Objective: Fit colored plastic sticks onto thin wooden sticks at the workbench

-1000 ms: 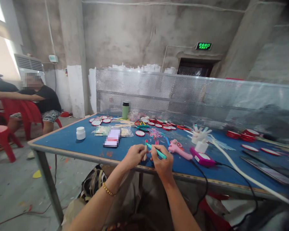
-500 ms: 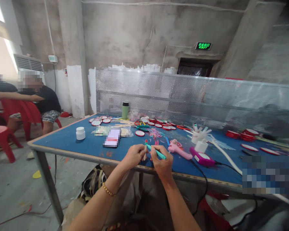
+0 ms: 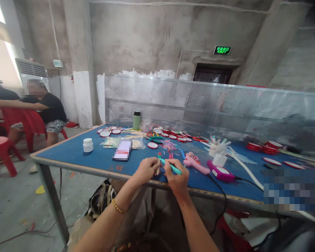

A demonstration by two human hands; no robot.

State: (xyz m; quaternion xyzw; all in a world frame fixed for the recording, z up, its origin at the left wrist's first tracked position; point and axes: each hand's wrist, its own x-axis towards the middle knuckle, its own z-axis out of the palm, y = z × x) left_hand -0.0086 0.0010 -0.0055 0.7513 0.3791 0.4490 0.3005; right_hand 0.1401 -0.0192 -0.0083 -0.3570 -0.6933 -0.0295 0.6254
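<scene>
At the table's near edge, my left hand pinches a small wooden stick upright; its top end is coloured red and green. A teal marker pen sits in the closed fingers of my right hand, held like a writing pen. Its tip points left and meets or nearly meets the coloured end of the stick; I cannot tell which. Just right of my right hand lies a pink glue gun. Pink pieces lie behind the marker.
On the blue table stand a white jar, a phone, a green bottle and a purple device with a cable. Red-rimmed discs lie at the back. A seated person is at far left.
Hardly anything differs. Both hands keep their places with the stick and the marker, and the seated person's head has shifted slightly.
</scene>
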